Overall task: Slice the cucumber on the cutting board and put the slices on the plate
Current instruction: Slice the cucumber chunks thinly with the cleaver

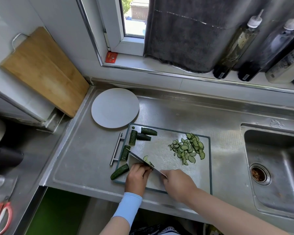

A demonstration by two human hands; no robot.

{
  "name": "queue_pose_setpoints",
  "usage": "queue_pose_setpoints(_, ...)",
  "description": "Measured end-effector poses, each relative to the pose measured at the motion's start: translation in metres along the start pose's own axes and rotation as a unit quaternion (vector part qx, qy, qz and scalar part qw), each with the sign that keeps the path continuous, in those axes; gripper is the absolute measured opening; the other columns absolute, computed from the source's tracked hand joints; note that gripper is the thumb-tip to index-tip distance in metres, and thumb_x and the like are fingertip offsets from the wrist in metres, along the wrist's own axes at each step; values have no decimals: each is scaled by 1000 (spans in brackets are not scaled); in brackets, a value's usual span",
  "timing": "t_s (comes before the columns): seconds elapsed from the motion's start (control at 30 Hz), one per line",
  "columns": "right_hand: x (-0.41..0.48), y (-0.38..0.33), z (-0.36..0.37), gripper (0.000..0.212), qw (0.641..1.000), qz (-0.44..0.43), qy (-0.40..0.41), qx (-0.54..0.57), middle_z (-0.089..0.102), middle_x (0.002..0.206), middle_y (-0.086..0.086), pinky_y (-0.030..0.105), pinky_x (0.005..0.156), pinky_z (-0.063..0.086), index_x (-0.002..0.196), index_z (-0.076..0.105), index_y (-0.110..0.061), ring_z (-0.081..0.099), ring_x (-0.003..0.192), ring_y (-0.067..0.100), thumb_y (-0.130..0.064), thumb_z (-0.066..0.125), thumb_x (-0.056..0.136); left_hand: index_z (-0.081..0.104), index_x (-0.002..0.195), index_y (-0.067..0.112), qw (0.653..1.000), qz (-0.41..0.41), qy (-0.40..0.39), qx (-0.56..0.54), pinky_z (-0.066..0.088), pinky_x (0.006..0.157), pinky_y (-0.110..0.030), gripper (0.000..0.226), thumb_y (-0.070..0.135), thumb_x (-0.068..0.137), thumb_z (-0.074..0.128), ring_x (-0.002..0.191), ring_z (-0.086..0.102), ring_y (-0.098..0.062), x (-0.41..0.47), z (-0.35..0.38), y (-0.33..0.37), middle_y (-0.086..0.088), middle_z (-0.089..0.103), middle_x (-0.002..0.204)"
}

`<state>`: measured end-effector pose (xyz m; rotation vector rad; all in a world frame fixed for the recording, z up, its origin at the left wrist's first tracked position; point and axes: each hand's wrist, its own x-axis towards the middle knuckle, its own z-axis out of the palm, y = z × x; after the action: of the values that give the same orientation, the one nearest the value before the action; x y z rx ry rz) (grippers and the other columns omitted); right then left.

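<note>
Daylight comes through a white-framed window (134, 19) above a stainless steel counter (185, 112), with its sink (275, 167) at right. A dark grey towel (185, 34) hangs over the sill (134, 61) beside bottles (234, 48). A wooden board (44, 70) leans against the white wall (61, 17) at left.

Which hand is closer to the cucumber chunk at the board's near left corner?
Left. The left hand lies just right of the cucumber chunk; the right hand, gripping the knife, is farther right, beyond the left hand.
</note>
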<state>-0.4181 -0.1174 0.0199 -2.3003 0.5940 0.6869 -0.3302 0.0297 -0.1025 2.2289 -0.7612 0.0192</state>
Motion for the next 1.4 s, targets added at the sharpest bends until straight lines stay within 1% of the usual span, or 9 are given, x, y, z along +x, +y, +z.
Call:
queue_pose_setpoints(0.1, 1, -3, 0, 34, 1000, -5, 3, -3, 47, 62, -5, 30, 54, 33, 66, 40, -28, 44, 63, 19, -21, 38, 99, 73, 85, 11, 1000, 13, 5, 0, 44, 82, -15, 5, 15, 83, 72, 85, 57, -14, -2, -3, 2, -1, 65, 86)
queue_pose_setpoints(0.33, -2, -1, 1, 28, 1000, -13, 19, -2, 51, 64, -4, 28, 53, 32, 71, 44, -27, 46, 64, 19, -22, 39, 99, 73, 83, 12, 1000, 4, 15, 7, 43, 79, -17, 17, 23, 86, 61, 83, 55, -14, 0, -4, 8, -1, 63, 81)
queue_pose_setpoints(0.53, -16, 13, 3, 24, 1000, -8, 26, 11, 56, 66, 1, 30, 58, 37, 79, 51, -25, 46, 61, 16, -24, 40, 100, 74, 85, 12, 1000, 1, 10, -8, 46, 83, -20, 15, 23, 84, 64, 87, 56, -13, 0, -3, 6, -2, 65, 84)
queue_pose_setpoints(0.73, -24, 24, 1, 23, 999, -13, 30, 3, 63, 76, 6, 27, 57, 36, 85, 54, -21, 45, 61, 14, -26, 40, 101, 74, 83, 12, 1000, -10, 7, -17, 36, 89, -7, 17, 24, 83, 62, 88, 55, -11, 2, -6, 10, -1, 65, 84)
queue_pose_setpoints(0.93, -18, 19, 3, 26, 1000, -4, 23, 10, 54, 66, -2, 29, 57, 35, 84, 55, -19, 43, 59, 15, -26, 39, 103, 74, 81, 11, 1000, -19, 20, -14, 39, 86, -9, 17, 23, 82, 63, 86, 56, -11, 1, -5, 9, -1, 65, 83)
queue_pose_setpoints(1.03, -12, 14, 4, 25, 1000, 2, 15, 11, 54, 65, -2, 32, 59, 38, 85, 57, -18, 46, 62, 19, -23, 38, 100, 74, 80, 10, 1000, -13, 18, -2, 40, 83, -12, 5, 14, 77, 75, 85, 55, -11, 1, -4, 6, -2, 66, 81)
queue_pose_setpoints(1.1, -6, 9, 4, 24, 1000, 7, 7, 12, 54, 66, 0, 34, 60, 39, 81, 55, -18, 47, 64, 21, -20, 38, 97, 74, 79, 10, 1000, -21, 8, 5, 40, 80, -12, 14, 4, 71, 83, 84, 54, -11, 0, -2, 5, -2, 66, 80)
queue_pose_setpoints(1.23, 0, -2, 0, 34, 1000, 6, -1, 14, 48, 62, -5, 32, 56, 34, 64, 43, -26, 43, 61, 18, -20, 38, 97, 74, 80, 10, 1000, -22, -1, 5, 38, 80, -10, 17, 3, 69, 84, 84, 54, -10, 0, -3, 6, -1, 65, 81)
queue_pose_setpoints(1.4, 1, -3, -1, 34, 1000, 4, 2, 15, 51, 64, -3, 32, 57, 36, 65, 44, -28, 45, 63, 19, -24, 38, 98, 74, 83, 11, 1000, -10, 4, 7, 38, 82, -8, 13, 4, 74, 81, 85, 55, -11, -3, -3, 6, 0, 65, 84)
